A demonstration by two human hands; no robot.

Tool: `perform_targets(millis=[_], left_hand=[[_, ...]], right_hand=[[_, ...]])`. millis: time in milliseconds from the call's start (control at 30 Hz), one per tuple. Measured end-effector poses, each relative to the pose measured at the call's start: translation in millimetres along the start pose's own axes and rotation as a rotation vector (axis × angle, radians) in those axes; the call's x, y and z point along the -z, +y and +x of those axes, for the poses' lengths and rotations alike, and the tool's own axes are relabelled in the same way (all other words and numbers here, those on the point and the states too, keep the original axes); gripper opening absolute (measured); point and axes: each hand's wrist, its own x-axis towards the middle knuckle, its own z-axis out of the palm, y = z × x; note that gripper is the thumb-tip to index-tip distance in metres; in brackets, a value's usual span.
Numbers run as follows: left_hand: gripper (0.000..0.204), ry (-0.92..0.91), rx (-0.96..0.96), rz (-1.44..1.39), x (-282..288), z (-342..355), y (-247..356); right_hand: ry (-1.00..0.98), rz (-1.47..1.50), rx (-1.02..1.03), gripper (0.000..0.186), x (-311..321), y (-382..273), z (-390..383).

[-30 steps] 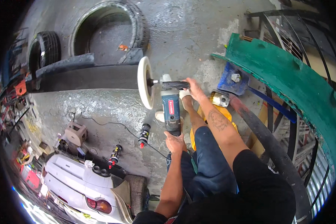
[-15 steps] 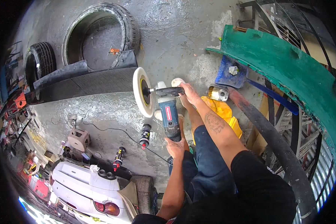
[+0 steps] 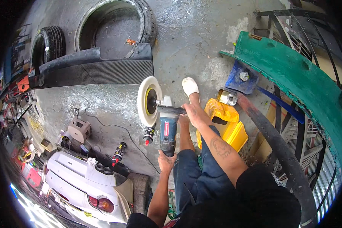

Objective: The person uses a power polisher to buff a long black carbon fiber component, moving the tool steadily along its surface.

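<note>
With both hands I hold a blue and grey rotary polisher (image 3: 168, 131). My left hand (image 3: 166, 161) is closed around the rear of its body. My right hand (image 3: 193, 115) is closed on the black side handle (image 3: 171, 110). On the machine's left side, the round white polishing pad (image 3: 143, 102) stands on edge around a yellow and black backing disc. In the picture the pad lies just below the right end of a long black carbon-weave panel (image 3: 110, 74). Whether they touch I cannot tell. Below the pad, a black bottle with a red cap (image 3: 149, 133) stands partly hidden by the polisher.
Two tyres (image 3: 150, 22) (image 3: 56, 45) lie behind the panel. Another black bottle (image 3: 119, 152), a cord (image 3: 131, 133) and a white car bumper (image 3: 78, 178) are at the left. Right are a yellow container (image 3: 233, 136), metal can (image 3: 228, 97), blue dustpan (image 3: 241, 78) and green panel (image 3: 288, 62).
My view has shifted, moving the floor items in the picture. The polisher has come nearer to me and left relative to the panel. One white shoe is now seen farther forward. Both hands keep their grip.
</note>
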Motion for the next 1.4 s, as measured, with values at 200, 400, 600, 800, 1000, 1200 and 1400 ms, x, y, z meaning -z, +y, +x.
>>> perform_targets(millis=[200, 400, 600, 800, 1000, 1200, 1400], left_hand=[[0.047, -0.099, -0.124, -0.120, 29.6, 26.0, -17.5], [0.042, -0.222, -0.021, -0.309, 53.0, 51.4, -49.4], [0.039, -0.354, 0.071, -0.436, 49.0, 66.7, -25.9], [0.042, -0.318, -0.020, -0.520, 22.1, 89.7, 17.2], [0.044, -0.315, -0.062, -0.533, 20.3, 87.7, 32.2], [0.040, -0.364, 0.133, -0.486, 24.8, 45.9, -19.1], [0.038, -0.341, 0.077, -0.506, 32.5, 62.0, 15.9]], right_hand=[[0.090, -0.309, 0.560, 0.044, -28.9, -24.1, 11.4], [-0.120, -0.288, 0.272, 0.072, -55.4, -137.8, 14.5], [-0.118, -0.401, 0.310, 0.072, -44.0, -174.9, 37.5], [0.010, -0.548, 0.392, 0.065, -9.6, -188.7, 66.2], [0.035, -0.606, 0.402, 0.064, -1.8, -195.2, 70.5], [-0.127, -0.495, 0.372, 0.066, -40.5, -165.7, 40.7], [-0.065, -0.577, 0.409, 0.070, -26.0, -183.9, 62.4]])
